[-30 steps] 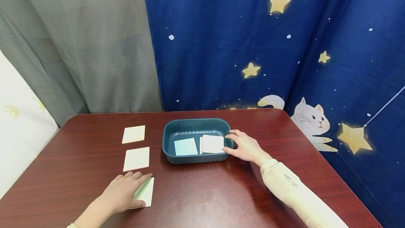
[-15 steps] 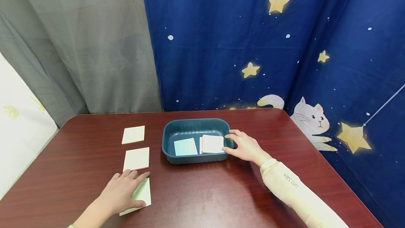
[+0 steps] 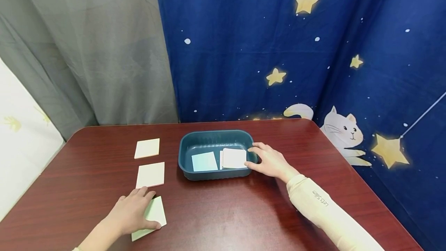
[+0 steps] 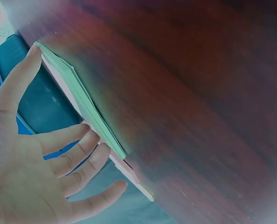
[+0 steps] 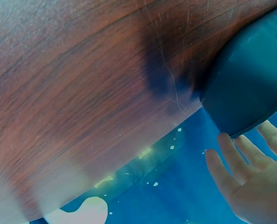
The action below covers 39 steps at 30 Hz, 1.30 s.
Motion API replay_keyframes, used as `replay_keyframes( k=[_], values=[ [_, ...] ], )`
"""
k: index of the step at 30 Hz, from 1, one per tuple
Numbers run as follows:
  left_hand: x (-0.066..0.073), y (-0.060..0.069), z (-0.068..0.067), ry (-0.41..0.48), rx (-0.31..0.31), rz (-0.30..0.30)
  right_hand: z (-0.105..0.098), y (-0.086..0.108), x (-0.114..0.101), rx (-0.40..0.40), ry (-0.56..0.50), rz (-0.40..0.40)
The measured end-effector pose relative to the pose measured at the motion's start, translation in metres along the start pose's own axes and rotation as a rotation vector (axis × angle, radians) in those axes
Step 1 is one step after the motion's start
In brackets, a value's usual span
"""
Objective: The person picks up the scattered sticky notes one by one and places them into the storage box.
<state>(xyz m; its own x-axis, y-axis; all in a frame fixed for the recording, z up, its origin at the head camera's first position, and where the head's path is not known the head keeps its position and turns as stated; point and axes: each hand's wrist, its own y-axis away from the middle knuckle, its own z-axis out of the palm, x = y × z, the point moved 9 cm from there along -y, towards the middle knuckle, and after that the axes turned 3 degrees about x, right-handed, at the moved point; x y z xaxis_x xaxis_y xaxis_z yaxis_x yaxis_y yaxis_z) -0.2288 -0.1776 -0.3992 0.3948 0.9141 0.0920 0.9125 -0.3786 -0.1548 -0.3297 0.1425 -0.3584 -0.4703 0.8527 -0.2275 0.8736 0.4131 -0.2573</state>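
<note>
My left hand (image 3: 129, 211) grips a pale green sticky note pad (image 3: 156, 212) at the near end of a column on the table's left side. The thumb lies at its near right corner, with the fingers toward its far side. In the left wrist view the green pad (image 4: 82, 95) runs from the thumb tip past the fingertips. My right hand (image 3: 273, 161) holds the right end of a dark teal plastic box (image 3: 209, 176), fingertips over the rim. Inside the box lie a light blue pad (image 3: 204, 162) and several overlapping white pads (image 3: 234, 158).
Two more pads lie beyond the left hand: a whitish one (image 3: 150, 174) and a cream one (image 3: 147, 148). The dark red wooden table (image 3: 223, 212) ends at a grey curtain (image 3: 122, 49) and a blue star-patterned curtain (image 3: 237, 30).
My left fingers have shifted left, and the green pad has turned with them, its far right corner moving left. The right hand and the box have stayed put.
</note>
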Motion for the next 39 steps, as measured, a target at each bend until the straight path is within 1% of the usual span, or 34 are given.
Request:
replay_keyframes(
  k=[3,5,7,12,15,23,31,34,39],
  values=[
    [0.0,0.003,0.001,0.002,-0.025,-0.021,-0.001,0.0,0.0,0.0,0.0,0.0],
    [0.0,0.006,0.001,-0.004,-0.025,-0.021,-0.001,0.0,0.0,0.001,0.001,0.0],
    [0.002,0.007,0.001,-0.016,-0.014,-0.013,-0.002,0.0,0.0,0.001,0.001,0.002],
    [0.004,0.007,-0.003,-0.047,0.04,0.014,-0.002,0.0,0.001,0.001,0.003,0.008],
    [0.004,0.006,-0.004,-0.045,0.056,0.016,-0.002,-0.001,0.002,-0.001,0.003,0.006],
    [0.003,0.006,-0.002,-0.014,0.036,-0.003,-0.001,0.0,0.001,0.001,-0.001,0.004],
    [0.004,0.005,-0.005,-0.005,0.068,0.004,0.001,0.0,0.001,-0.003,-0.002,0.005],
    [0.004,0.005,-0.008,-0.027,0.104,0.009,0.002,0.0,0.001,-0.003,-0.001,0.002],
    [0.008,0.005,-0.016,-0.056,0.19,0.033,0.002,-0.001,0.001,-0.001,0.003,-0.002]
  ],
)
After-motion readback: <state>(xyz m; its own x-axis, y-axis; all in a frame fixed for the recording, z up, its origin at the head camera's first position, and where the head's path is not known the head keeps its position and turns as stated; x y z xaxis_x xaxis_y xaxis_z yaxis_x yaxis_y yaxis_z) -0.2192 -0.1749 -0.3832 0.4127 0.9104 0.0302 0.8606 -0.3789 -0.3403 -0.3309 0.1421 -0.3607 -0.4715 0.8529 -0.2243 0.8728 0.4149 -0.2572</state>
